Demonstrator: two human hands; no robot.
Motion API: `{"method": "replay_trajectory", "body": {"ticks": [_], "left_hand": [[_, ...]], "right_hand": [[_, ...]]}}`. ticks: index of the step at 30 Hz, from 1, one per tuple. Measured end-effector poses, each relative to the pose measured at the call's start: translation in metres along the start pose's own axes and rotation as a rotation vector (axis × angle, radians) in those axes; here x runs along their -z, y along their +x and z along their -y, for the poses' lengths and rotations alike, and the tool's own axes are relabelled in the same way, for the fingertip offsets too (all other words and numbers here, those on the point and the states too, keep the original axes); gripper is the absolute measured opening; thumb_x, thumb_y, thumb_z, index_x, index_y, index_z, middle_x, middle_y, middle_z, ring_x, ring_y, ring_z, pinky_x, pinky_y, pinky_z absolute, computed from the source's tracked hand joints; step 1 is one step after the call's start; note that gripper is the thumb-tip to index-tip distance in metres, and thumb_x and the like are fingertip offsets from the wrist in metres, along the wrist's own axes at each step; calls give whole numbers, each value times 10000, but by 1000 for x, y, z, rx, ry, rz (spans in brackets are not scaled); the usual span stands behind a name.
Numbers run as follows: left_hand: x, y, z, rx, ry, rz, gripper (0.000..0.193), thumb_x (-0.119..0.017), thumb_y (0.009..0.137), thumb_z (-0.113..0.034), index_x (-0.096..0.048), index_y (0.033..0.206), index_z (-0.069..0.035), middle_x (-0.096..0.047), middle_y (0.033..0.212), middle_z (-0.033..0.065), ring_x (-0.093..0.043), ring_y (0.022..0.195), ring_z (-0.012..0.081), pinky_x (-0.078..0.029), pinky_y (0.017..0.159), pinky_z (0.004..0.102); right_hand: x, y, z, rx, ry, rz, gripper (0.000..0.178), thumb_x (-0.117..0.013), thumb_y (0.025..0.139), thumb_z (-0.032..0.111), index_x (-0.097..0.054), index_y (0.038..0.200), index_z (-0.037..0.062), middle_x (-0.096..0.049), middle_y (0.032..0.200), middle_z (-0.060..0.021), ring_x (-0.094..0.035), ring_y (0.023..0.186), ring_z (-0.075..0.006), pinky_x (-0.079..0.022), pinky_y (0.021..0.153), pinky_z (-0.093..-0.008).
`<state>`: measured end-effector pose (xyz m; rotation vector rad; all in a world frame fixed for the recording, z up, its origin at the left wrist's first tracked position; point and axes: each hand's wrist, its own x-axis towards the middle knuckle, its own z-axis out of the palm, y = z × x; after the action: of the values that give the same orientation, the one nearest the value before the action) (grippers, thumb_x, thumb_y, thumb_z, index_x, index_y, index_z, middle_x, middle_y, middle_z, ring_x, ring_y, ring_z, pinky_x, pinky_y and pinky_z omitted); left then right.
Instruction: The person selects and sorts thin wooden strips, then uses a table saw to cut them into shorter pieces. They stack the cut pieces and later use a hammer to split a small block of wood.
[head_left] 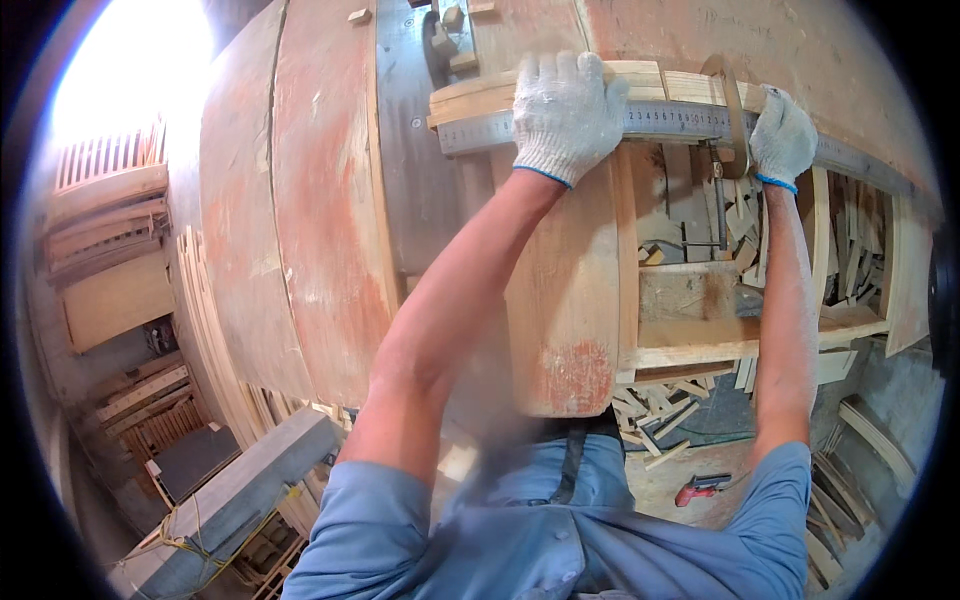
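A steel ruler runs along the near side of a pale wooden strip on the worktable. My left hand, in a white knitted glove, lies across both, fingers bent over the strip's far edge and thumb out to the right. My right hand, gloved too, is closed around the strip and ruler farther right; its fingertips are partly hidden. Just left of it, a metal C-clamp sits around strip and ruler, its screw hanging below. A second wooden piece meets the strip between my hands.
A dark saw blade rises from a metal plate left of the strip, with small offcuts beside it. Open compartments with wood scraps lie under the right side. A red-handled tool rests below, near a grey beam at left.
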<state>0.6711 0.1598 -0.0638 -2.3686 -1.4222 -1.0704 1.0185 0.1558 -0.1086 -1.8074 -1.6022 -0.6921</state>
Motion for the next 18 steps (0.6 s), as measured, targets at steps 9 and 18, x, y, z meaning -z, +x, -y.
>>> {"method": "replay_trajectory", "body": {"ticks": [9, 18], "left_hand": [[-23, 15, -2, 30, 31, 102, 338, -605, 992, -371, -683, 965, -44, -713, 965, 167, -658, 965, 377, -483, 961, 489], [-34, 37, 4, 126, -18, 254, 378, -596, 972, -372, -738, 965, -22, -722, 1000, 193, -663, 1026, 352, -456, 967, 486]], "right_hand": [[-31, 7, -13, -12, -53, 5, 335, -532, 1036, 386, -798, 1002, 184, -755, 881, -181, -719, 838, -410, -546, 790, -533], [-39, 28, -10, 12, -130, 243, 365, -522, 1027, 378, -776, 938, 132, -758, 862, -177, -723, 827, -432, -563, 794, -538]]}}
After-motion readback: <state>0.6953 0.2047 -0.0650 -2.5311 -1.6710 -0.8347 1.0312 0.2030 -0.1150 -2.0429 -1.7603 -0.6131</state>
